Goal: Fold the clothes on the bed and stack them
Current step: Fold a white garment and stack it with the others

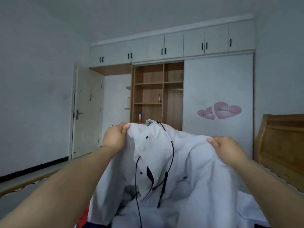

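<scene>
Behind the shirt stands an open wooden wardrobe [158,94] at centre frame, pink heart stickers [219,111] on its sliding door, and a wooden headboard [279,139] at right. A thin black cord [171,152] dangles across the soft white button-up shirt [189,170]. My left hand [115,135] and right hand [228,149] pinch its shoulders, arms outstretched, lifting it above the bed [24,195].

raised white shirt [189,162] fills space ahead, black cord [172,150] dangling across it, open air above
</scene>
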